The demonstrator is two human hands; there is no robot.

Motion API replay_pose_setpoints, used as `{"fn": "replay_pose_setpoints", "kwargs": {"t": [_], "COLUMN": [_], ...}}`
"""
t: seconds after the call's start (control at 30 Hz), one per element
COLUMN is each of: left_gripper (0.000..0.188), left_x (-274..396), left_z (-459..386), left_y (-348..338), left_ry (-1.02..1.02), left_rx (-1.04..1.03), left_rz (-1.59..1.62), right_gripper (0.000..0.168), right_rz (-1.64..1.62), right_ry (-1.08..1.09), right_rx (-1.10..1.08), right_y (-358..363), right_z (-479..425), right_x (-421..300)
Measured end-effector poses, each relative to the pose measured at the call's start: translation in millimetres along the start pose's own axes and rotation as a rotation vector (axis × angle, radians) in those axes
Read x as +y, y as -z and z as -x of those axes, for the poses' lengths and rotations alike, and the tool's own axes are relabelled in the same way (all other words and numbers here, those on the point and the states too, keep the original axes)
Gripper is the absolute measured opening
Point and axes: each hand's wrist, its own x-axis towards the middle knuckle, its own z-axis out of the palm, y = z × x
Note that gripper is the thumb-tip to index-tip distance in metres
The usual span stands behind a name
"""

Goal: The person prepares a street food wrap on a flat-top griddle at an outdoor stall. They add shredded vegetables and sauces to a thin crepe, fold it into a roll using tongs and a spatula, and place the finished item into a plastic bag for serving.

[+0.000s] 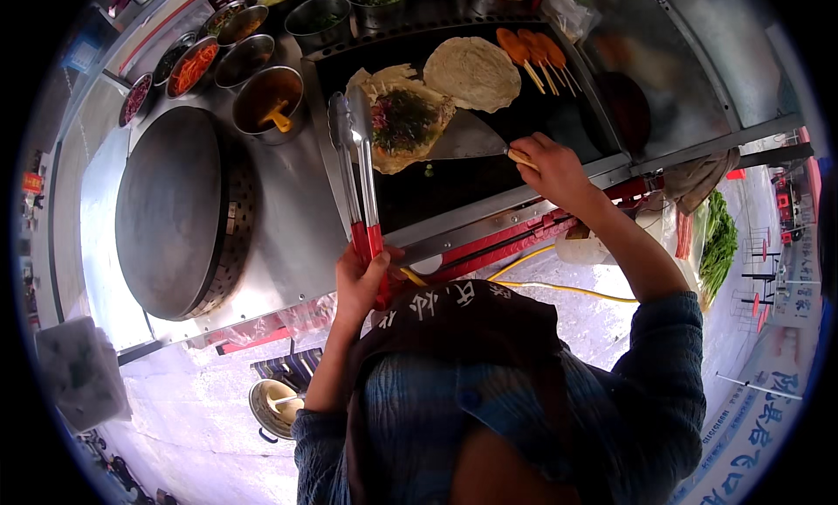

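Observation:
My left hand is closed round the red handles of metal tongs, whose tips point away from me over the griddle's left edge. With my right hand I grip the wooden handle of a broad metal scraper. Its blade lies by the right edge of a torn flatbread topped with dark greens and some purple shreds. A second, round flatbread rests on the black griddle behind the blade, meeting the first. Several orange skewered pieces lie at the griddle's back right.
A round hotplate stands on the steel counter at left. Behind it are a sauce pot with a yellow-handled brush, a bowl of shredded carrot and other bowls. A steel frame edges the right. A yellow hose runs below.

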Motion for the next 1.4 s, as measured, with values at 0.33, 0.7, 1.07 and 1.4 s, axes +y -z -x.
{"fn": "replay_pose_setpoints", "kwargs": {"t": [0.33, 0.7, 1.07, 1.4], "left_gripper": [0.023, 0.023, 0.024, 0.026], "left_x": [-1.6, -5.1, -13.1, -13.3], "left_z": [1.2, 5.6, 2.3, 5.7], "left_y": [-1.2, 1.5, 0.6, -0.2], "left_ry": [-0.003, 0.016, -0.017, -0.014], "left_rx": [-0.014, 0.013, 0.025, 0.057], "left_rz": [0.049, 0.048, 0.073, 0.096], "right_gripper": [0.03, 0.032, 0.031, 0.03], "right_rz": [0.191, 0.15, 0.044, -0.092], "right_ry": [-0.076, -0.1, -0.098, -0.107], "right_rx": [-0.016, 0.123, 0.09, -0.037], "right_y": [20.0, -9.5, -7.3, 13.1], "right_z": [2.8, -16.4, -9.7, 5.9], "right_x": [41.0, 48.4, 51.2, 42.7]}}
